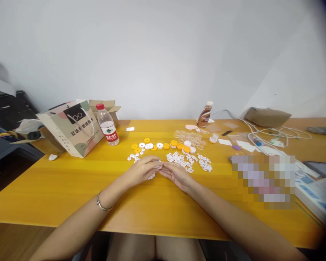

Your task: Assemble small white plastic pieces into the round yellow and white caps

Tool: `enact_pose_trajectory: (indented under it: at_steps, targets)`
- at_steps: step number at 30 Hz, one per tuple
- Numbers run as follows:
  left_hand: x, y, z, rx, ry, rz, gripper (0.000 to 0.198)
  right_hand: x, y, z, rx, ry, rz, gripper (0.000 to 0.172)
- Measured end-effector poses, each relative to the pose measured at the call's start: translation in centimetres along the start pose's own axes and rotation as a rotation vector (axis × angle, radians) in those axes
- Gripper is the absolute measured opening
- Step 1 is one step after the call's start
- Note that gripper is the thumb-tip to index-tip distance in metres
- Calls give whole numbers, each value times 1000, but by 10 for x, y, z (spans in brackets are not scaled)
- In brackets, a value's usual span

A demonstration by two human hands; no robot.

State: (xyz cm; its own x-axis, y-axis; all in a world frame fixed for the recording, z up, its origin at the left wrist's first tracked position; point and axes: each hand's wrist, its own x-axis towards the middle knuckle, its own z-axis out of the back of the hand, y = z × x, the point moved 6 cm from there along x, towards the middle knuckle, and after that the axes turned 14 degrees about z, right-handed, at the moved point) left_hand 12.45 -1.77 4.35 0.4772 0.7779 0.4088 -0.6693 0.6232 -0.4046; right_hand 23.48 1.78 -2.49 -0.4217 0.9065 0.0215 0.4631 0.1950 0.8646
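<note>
My left hand (142, 169) and my right hand (176, 175) meet at the middle of the yellow table (70, 188), fingertips together around a small white plastic piece (158, 166). Both hands have their fingers curled in a pinch. A silver bracelet (101, 206) sits on my left wrist. Just beyond the fingers lie several small white plastic pieces (188, 161). Behind them is a row of yellow and white round discs (163, 145), and several clear rings (188, 137) lie further back.
A paper gift bag (72, 127) and a red-capped water bottle (108, 125) stand at the back left. A brown drink bottle (205, 114) stands at the back. Cables (271, 134), papers and a book (315, 195) lie on the right.
</note>
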Motion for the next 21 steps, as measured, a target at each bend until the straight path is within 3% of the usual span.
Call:
enact_pose_trajectory:
  at_steps: [21]
  targets:
    - [0,8,4,-97,-18,80,38,-3,5,-7,54,-5,-11,18]
